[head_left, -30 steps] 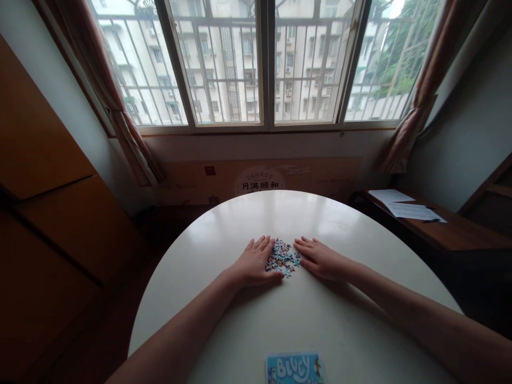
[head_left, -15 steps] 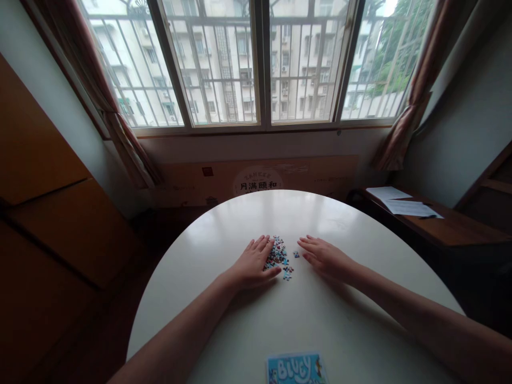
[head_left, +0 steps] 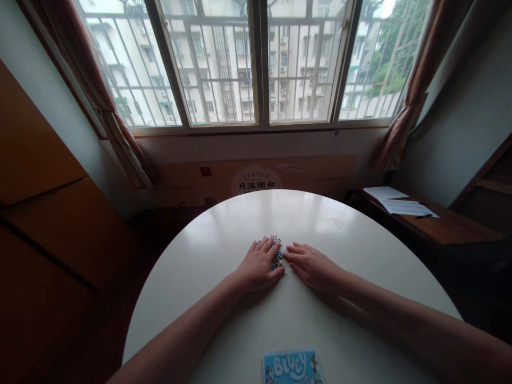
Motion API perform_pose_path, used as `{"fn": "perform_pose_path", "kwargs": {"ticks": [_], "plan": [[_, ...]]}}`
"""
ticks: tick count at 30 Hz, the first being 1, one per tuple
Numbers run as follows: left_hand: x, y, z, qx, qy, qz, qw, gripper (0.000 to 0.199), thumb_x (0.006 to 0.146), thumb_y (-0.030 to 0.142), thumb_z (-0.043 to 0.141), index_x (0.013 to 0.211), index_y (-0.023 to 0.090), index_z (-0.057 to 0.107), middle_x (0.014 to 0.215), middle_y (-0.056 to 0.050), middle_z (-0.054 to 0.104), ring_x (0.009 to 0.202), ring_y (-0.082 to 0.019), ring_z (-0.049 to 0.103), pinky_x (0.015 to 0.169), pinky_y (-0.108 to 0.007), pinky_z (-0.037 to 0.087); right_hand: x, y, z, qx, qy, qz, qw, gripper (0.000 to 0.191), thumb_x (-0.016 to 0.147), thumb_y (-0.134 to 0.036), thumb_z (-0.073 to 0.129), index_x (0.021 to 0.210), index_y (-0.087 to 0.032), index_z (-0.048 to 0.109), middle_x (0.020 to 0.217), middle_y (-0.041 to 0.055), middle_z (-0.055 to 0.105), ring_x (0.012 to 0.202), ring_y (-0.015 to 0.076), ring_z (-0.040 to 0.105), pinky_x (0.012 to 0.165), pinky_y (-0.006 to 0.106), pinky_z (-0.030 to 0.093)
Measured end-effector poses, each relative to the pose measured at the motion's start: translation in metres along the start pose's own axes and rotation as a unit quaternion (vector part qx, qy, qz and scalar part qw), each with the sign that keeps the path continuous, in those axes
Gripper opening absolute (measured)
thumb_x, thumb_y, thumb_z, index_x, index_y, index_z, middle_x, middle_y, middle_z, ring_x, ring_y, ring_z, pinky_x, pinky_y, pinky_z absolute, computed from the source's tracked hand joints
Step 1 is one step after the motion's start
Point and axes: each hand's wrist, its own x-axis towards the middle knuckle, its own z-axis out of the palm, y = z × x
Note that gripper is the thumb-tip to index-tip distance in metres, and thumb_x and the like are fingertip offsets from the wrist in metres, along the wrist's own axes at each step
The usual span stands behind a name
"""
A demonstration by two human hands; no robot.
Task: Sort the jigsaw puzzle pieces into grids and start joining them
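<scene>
A small heap of jigsaw puzzle pieces (head_left: 277,258) lies on the white round table (head_left: 240,330), partly covered by my left hand. My left hand (head_left: 260,265) rests over the heap's left side with fingers spread. To the right, my right hand (head_left: 312,265) lies low over the table, its fingers stretched out and their tips at the heap's right edge. Neither hand grips a piece. Nearer to me is a blue flat box or card (head_left: 293,367) printed "BLUEY", cut off by the lower edge of the view.
A wooden side table (head_left: 460,226) with sheets of paper (head_left: 408,207) and dark pens stands at the right. Behind the round table are a printed cardboard panel (head_left: 180,181) and a barred window. Orange-brown cabinets (head_left: 36,160) stand at the left.
My right hand has moved left toward my left hand. The loose pieces between the hands are now gathered against the heap, and my left hand has shifted slightly right.
</scene>
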Motion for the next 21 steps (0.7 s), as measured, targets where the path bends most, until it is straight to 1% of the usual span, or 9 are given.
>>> {"fn": "perform_pose_path", "kwargs": {"ticks": [4,8,12,14,16,18,21], "plan": [[0.001,-0.005,0.004,-0.006,0.014,0.007,1.0,0.064,0.096,0.045,0.047,0.154,0.019,0.038,0.162,-0.015,0.027,0.151,-0.031,0.021,0.122,-0.053,0.014,-0.005,0.005,-0.002,0.003,0.004,-0.01,1.0,0.038,0.101,-0.024,0.043,0.132,-0.027,0.064,0.143,0.008,0.055,0.133,0.0306,0.05,0.114,0.05,0.04],[0.002,-0.007,0.007,-0.019,0.028,0.012,0.999,0.058,0.098,0.04,0.045,0.152,0.019,0.041,0.161,-0.015,0.03,0.15,-0.031,0.023,0.121,-0.054,0.017,-0.009,0.008,-0.003,-0.011,0.016,-0.016,1.0,0.039,0.099,-0.023,0.045,0.133,-0.025,0.064,0.141,0.0091,0.056,0.132,0.0305,0.051,0.113,0.048,0.041],[0.004,-0.012,0.008,-0.043,0.043,0.02,0.998,0.055,0.098,0.031,0.044,0.151,0.018,0.043,0.16,-0.016,0.033,0.149,-0.031,0.026,0.121,-0.056,0.02,-0.006,0.003,0.001,-0.027,0.014,-0.022,0.999,0.041,0.097,-0.023,0.05,0.136,-0.024,0.061,0.142,0.0094,0.055,0.133,0.032,0.05,0.113,0.05,0.04],[0.005,-0.016,0.01,-0.058,0.061,0.031,0.996,0.053,0.097,0.026,0.044,0.149,0.018,0.045,0.158,-0.015,0.036,0.148,-0.031,0.03,0.121,-0.055,0.023,-0.003,-0.001,0.003,-0.029,0.032,-0.017,0.999,0.039,0.096,-0.023,0.051,0.133,-0.025,0.063,0.141,0.008,0.056,0.132,0.0311,0.05,0.113,0.049,0.039],[0.006,-0.021,0.013,-0.073,0.089,0.047,0.992,0.051,0.096,0.023,0.044,0.147,0.018,0.048,0.156,-0.015,0.041,0.146,-0.03,0.034,0.12,-0.053,0.027,0.001,-0.004,0.004,-0.02,0.069,0.004,0.997,0.034,0.096,-0.025,0.054,0.127,-0.027,0.067,0.133,0.0066,0.062,0.125,0.0275,0.055,0.109,0.045,0.042],[0.006,-0.024,0.016,-0.08,0.112,0.062,0.989,0.05,0.096,0.024,0.045,0.145,0.018,0.05,0.153,-0.015,0.044,0.144,-0.03,0.038,0.12,-0.051,0.03,0.006,-0.007,0.005,-0.008,0.097,0.029,0.995,0.027,0.095,-0.028,0.059,0.119,-0.028,0.072,0.121,0.0052,0.068,0.112,0.0231,0.061,0.102,0.039,0.046],[0.007,-0.027,0.017,-0.08,0.122,0.071,0.987,0.049,0.097,0.025,0.047,0.145,0.017,0.051,0.152,-0.016,0.046,0.143,-0.031,0.039,0.119,-0.051,0.032,0.015,-0.013,0.005,-0.007,0.101,0.057,0.993,0.017,0.09,-0.035,0.069,0.105,-0.03,0.077,0.104,0.0034,0.072,0.098,0.0208,0.062,0.093,0.036,0.046]]}}
